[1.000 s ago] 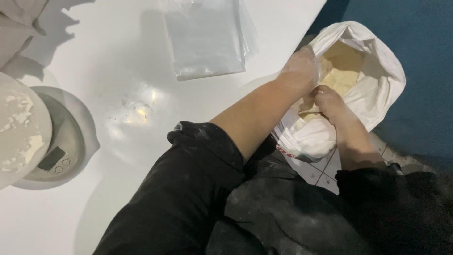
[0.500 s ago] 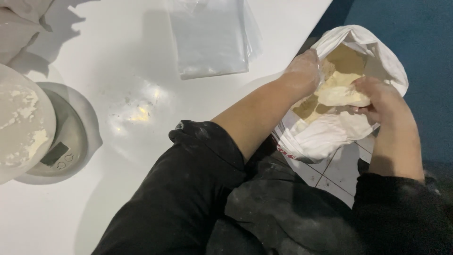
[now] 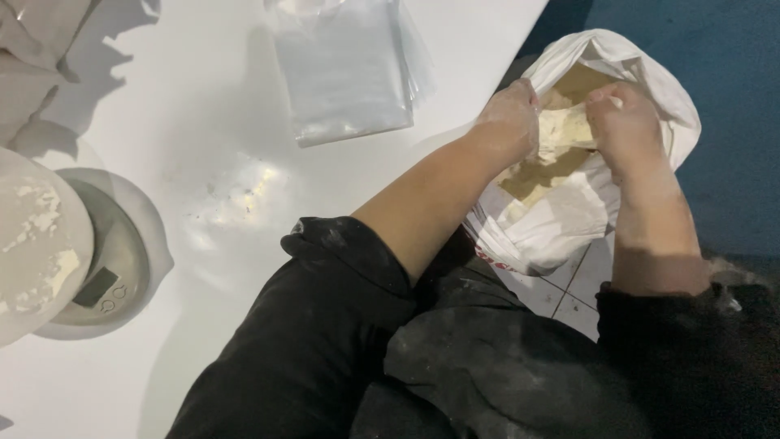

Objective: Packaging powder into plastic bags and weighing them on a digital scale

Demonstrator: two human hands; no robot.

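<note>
Inside the open mouth of the white sack (image 3: pixel 569 219) that stands off the edge of the white table (image 3: pixel 203 122), between my knees and the blue wall (image 3: pixel 731 122), my two hands meet on a pale lump of dough (image 3: pixel 569 126). My left hand (image 3: pixel 510 122) is curled against its near side, fingers closed onto it, and my right hand (image 3: pixel 626 126) is clenched over the top of it from the far side. It looks soft and tacky, likely to stretch and tear rather than lift whole, so I judge it best taken from underneath with both palms, not pinched at the edge. Flour dusts my skin and black sleeves (image 3: pixel 325 325). On the table lie a stack of clear plastic bags (image 3: pixel 345 69) and, at the left, a round scale (image 3: pixel 106 276) beside a floury bowl (image 3: pixel 32 244).
</note>
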